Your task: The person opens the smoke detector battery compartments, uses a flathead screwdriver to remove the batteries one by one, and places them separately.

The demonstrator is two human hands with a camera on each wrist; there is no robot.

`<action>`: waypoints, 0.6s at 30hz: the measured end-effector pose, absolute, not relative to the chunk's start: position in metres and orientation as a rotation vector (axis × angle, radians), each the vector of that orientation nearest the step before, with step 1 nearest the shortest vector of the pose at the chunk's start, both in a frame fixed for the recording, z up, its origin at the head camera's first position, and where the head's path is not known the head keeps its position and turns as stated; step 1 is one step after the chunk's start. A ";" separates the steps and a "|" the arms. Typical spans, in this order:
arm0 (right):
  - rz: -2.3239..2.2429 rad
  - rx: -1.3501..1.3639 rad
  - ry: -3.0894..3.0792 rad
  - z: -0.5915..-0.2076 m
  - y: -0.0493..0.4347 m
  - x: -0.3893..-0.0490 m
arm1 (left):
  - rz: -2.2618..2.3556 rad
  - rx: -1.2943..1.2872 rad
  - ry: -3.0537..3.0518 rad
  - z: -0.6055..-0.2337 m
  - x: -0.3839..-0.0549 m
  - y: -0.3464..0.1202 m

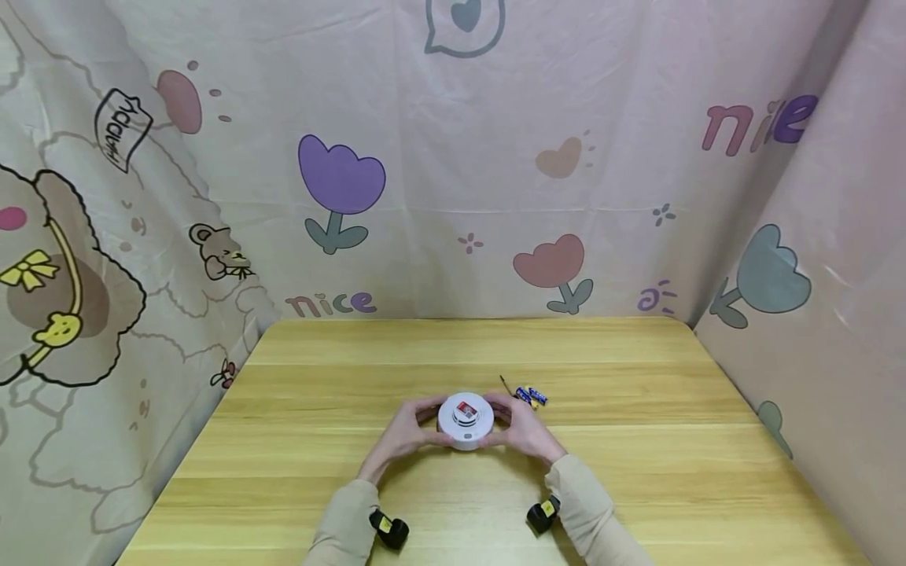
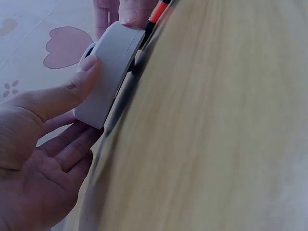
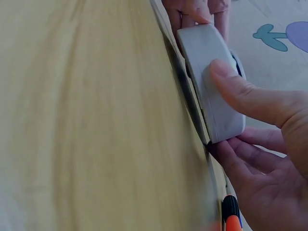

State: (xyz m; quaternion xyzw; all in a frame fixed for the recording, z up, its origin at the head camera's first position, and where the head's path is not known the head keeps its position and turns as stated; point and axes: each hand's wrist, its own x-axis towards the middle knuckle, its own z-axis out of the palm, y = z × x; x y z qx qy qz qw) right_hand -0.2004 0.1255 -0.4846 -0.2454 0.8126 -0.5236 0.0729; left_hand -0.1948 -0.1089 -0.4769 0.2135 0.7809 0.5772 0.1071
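Note:
A round white smoke detector [image 1: 465, 439] with a red label on top is between my two hands, over the middle of the table's front half. My left hand [image 1: 406, 432] grips its left rim, thumb at the near side and fingers round the far side. On the opposite rim, my right hand [image 1: 522, 431] holds it the same way. In the left wrist view, the detector's side wall [image 2: 108, 72] stands just above the tabletop, with a narrow dark shadow beneath. The right wrist view shows my right thumb pressed on that wall, fingertips under the lower edge.
Several blue batteries [image 1: 538, 396] lie just beyond my right hand. Beside them is a screwdriver [image 1: 505, 384], whose orange and black handle [image 3: 231, 209] appears in the right wrist view. Patterned curtains [image 1: 425, 259] hang behind the wooden table [image 1: 318, 393] and at both sides.

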 end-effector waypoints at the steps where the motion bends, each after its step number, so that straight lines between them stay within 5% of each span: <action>1: -1.567 -0.723 2.442 -0.484 0.125 -0.199 | 1.690 0.631 2.312 -0.477 -0.194 -0.108; 18: -1.396 -0.791 2.604 -0.501 0.132 -0.203 | 1.600 0.656 2.433 -0.482 -0.193 -0.114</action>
